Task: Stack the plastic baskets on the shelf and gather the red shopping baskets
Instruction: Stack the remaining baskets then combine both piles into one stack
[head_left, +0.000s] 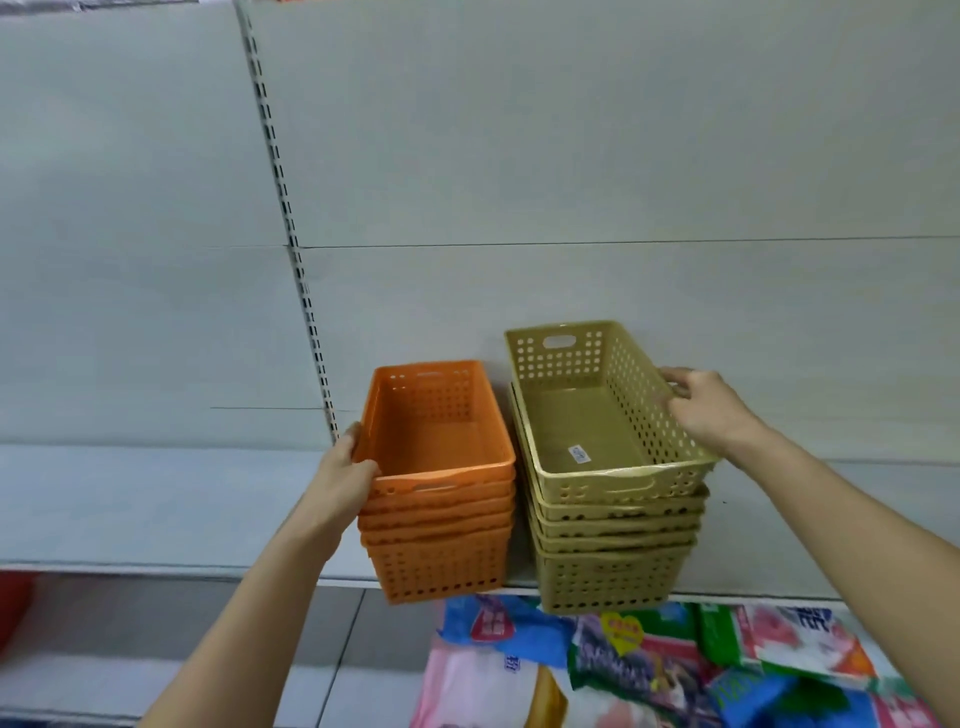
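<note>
Two bare forearms are seen, entering from the lower edge of the view. No sleeve is seen on either arm up to the frame edge. The left hand (347, 470) is shown bare, without a glove; its thumb and part of the palm are visible. The right hand (704, 402) is likewise ungloved, its back and knuckles turned to the camera. No ring, watch or band can be made out on either wrist or on the visible fingers.
</note>
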